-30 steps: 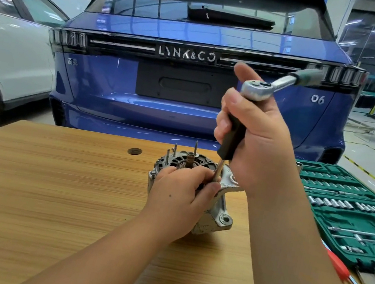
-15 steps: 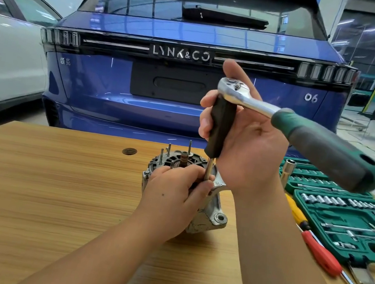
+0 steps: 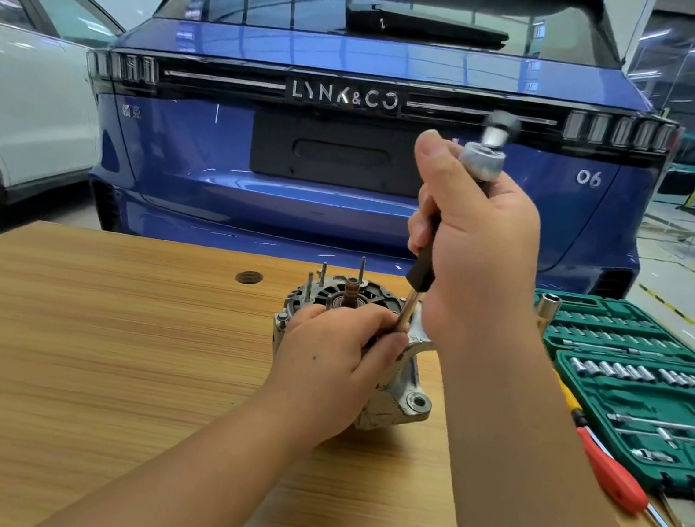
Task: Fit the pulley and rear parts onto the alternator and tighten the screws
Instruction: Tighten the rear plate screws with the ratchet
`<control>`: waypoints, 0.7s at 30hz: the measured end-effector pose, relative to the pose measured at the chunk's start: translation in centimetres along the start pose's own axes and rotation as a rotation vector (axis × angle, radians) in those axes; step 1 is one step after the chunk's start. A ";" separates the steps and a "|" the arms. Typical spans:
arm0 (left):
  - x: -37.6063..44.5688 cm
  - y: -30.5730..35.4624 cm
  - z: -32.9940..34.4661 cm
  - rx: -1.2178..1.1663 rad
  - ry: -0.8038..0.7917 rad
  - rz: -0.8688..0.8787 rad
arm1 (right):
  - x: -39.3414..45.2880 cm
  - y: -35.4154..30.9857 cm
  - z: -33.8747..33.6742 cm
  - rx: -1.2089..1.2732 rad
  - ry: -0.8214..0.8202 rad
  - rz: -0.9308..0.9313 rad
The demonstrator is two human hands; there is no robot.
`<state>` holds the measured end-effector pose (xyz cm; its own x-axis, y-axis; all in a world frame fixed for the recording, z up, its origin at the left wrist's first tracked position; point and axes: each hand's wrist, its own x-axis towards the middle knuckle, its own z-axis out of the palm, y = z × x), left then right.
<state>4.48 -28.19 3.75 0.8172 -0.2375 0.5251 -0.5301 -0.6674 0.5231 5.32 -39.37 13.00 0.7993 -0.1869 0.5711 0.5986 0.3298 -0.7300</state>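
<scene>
Cast silver aluminium alternator (image 3: 399,393) stands on end near the middle of the tabletop, toward its far edge, its black finned rear face turned up with a brown central shaft and several thin steel studs rising from it. A lug with a round bolt hole juts from its lower right side. The left hand (image 3: 330,362) wraps round the housing from the near side, fingers curled on its top rim. The right hand (image 3: 474,258) grips a black-sleeved steel extension bar (image 3: 420,276) upright, its thin bright tip meeting the alternator's right shoulder just beside the left thumb. On top of the bar sits the round chrome ratchet head (image 3: 482,159), blurred.

The wood-grain laminate table (image 3: 87,357) is smooth, with a dark round cable grommet (image 3: 249,277) near its far edge. At the right edge lies an open green moulded plastic socket case (image 3: 649,437); its shaped recesses hold rows of chrome sockets, bits and bars. A red-and-yellow-handled screwdriver (image 3: 610,472) lies beside the case's near side. Beyond the table stand a glossy blue car tail (image 3: 344,216) and a white car (image 3: 16,102).
</scene>
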 end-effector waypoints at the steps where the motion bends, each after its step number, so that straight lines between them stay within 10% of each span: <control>1: 0.0 0.0 0.0 -0.007 0.002 -0.003 | 0.1 -0.1 -0.2 0.061 -0.062 0.040; 8: 0.0 0.2 -0.1 -0.010 0.026 -0.009 | -0.4 0.5 0.3 0.049 -0.281 -0.207; 21: 0.1 0.1 -0.2 -0.055 0.013 -0.012 | -0.4 0.1 -0.2 0.180 -0.376 0.035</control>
<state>4.43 -28.09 3.98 0.8210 -0.2204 0.5267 -0.5319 -0.6306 0.5652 5.10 -39.45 12.66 0.7244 0.1672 0.6688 0.5260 0.4930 -0.6930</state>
